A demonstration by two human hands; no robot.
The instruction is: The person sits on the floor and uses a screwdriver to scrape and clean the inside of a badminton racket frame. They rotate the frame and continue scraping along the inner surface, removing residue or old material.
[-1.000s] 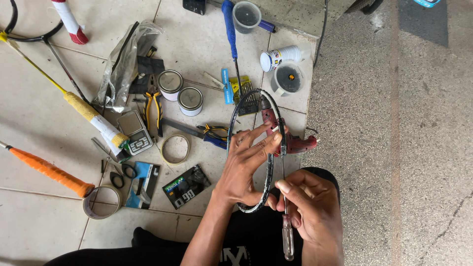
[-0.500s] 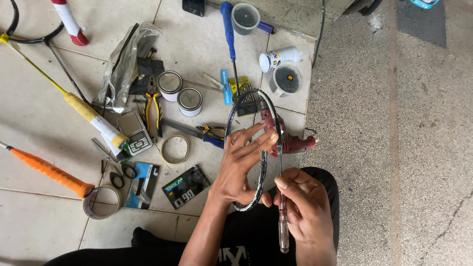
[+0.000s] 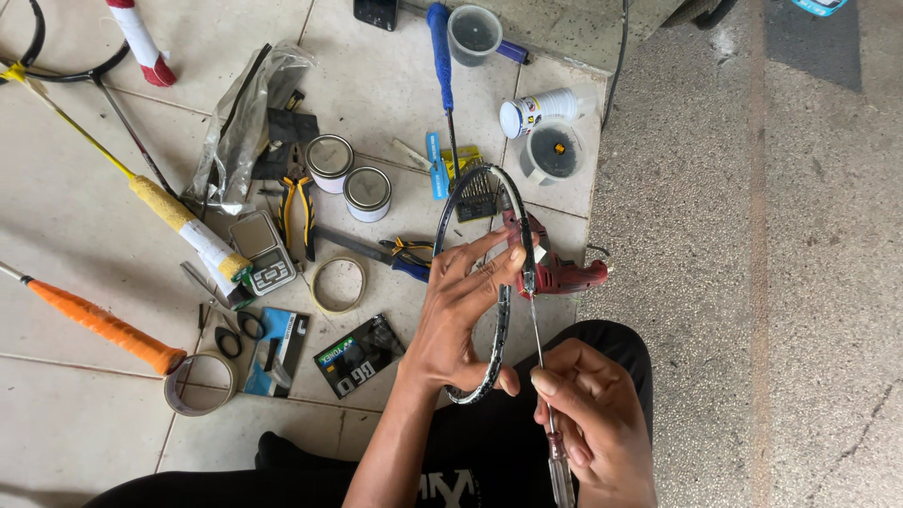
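My left hand [image 3: 466, 315] is wrapped around the dark racket frame [image 3: 496, 325], thumb hooked under its lower curve and fingertips [image 3: 508, 256] pinching the rim higher up, so the broken hoop stands over my lap and the tile edge. My right hand [image 3: 597, 428] is closed in a pinch on a thin screwdriver [image 3: 541, 367] with a clear handle, whose shaft rises to meet the frame just by my left fingertips. Behind the frame lies a red power drill [image 3: 564, 273] on the floor, touching nothing I hold. Farther left sit two small round tins [image 3: 348, 174], yellow-handled pliers [image 3: 299, 212], a small digital scale [image 3: 263, 254] and a ring of tape [image 3: 339, 282]. An orange racket grip [image 3: 103, 325] lies well apart at my left.
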